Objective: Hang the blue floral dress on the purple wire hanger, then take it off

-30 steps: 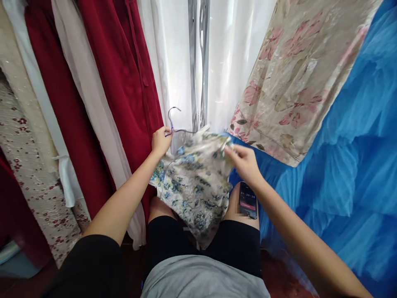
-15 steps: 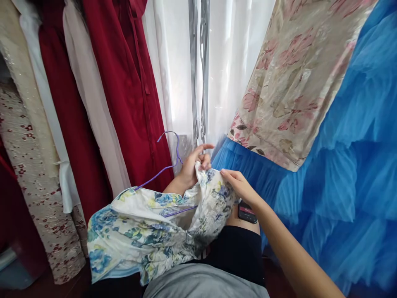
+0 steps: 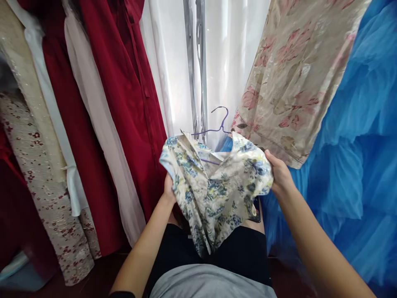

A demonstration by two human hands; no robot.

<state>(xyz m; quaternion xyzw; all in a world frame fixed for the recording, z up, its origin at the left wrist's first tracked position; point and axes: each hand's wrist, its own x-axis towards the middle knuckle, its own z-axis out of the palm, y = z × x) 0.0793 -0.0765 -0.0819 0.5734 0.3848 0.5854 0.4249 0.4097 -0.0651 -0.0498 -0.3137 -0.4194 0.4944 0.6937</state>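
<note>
Between my two hands is a white floral blouse (image 3: 223, 186) with blue and yellow flowers, spread over a purple wire hanger (image 3: 222, 126). The hanger's hook stands up above the neckline, and part of its bar shows through the neck opening. My left hand (image 3: 169, 188) grips the blouse at its left side edge, fingers mostly behind the cloth. On the other side my right hand (image 3: 279, 171) pinches the sleeve edge with the thumb in front. The lower end of the blouse hangs above my lap.
Red dresses (image 3: 124, 103) and pale garments hang at the left. A beige floral cloth (image 3: 288, 82) and a blue ruffled tulle dress (image 3: 338, 178) hang at the right. White curtains (image 3: 235, 54) are behind. A phone (image 3: 256, 211) lies on my thigh, partly covered.
The blouse has been raised and turned upright, its hanger hook moving right and up. My left hand has gone to its left edge, my right hand outward to the right sleeve.
</note>
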